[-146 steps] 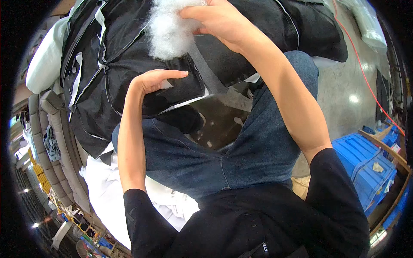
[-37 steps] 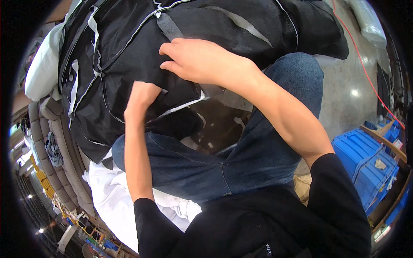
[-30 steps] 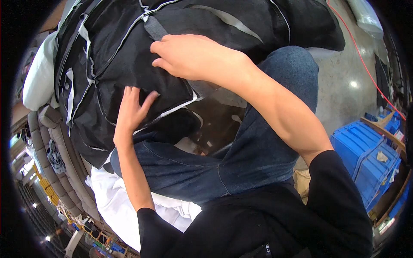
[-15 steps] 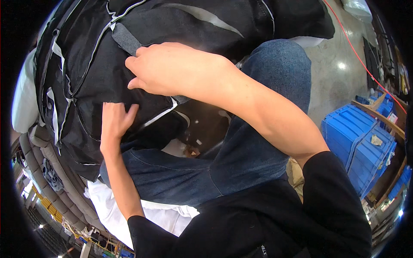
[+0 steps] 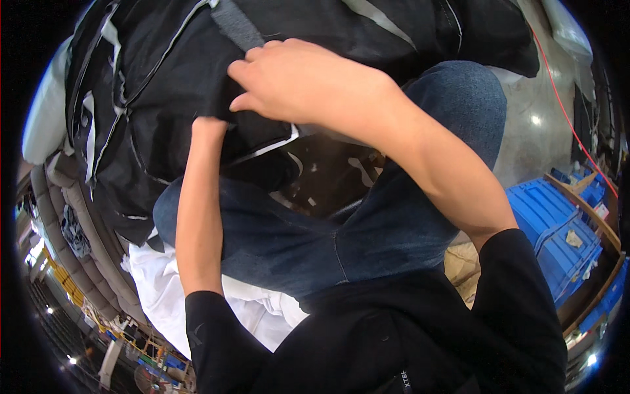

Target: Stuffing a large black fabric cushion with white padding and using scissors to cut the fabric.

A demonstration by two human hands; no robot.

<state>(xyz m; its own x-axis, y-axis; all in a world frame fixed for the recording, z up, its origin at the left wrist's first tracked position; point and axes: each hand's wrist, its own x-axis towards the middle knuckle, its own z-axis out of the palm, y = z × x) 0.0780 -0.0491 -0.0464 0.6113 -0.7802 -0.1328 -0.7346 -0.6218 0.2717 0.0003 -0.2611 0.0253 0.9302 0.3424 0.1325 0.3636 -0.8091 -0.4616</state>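
A black cover (image 5: 174, 95) with white edging spreads in front of the person's knees. The left hand (image 5: 209, 126) has its fingers hidden in the fabric, so its grip cannot be told. The right hand (image 5: 289, 79) bends over the cover beside a grey strip (image 5: 236, 25); whether it clenches cannot be told. White cloth (image 5: 161, 285) lies lower left; rightward, a red cord (image 5: 556, 94) crosses shiny grey floor (image 5: 535, 144) near blue bins (image 5: 548, 220).

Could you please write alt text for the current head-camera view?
Two bare hands work at white-edged black fabric: the left hand is mostly hidden by it, the right hand is beside a grey strip. Below are blue jeans; white cloth lies lower left, a blue plastic bin stands right.
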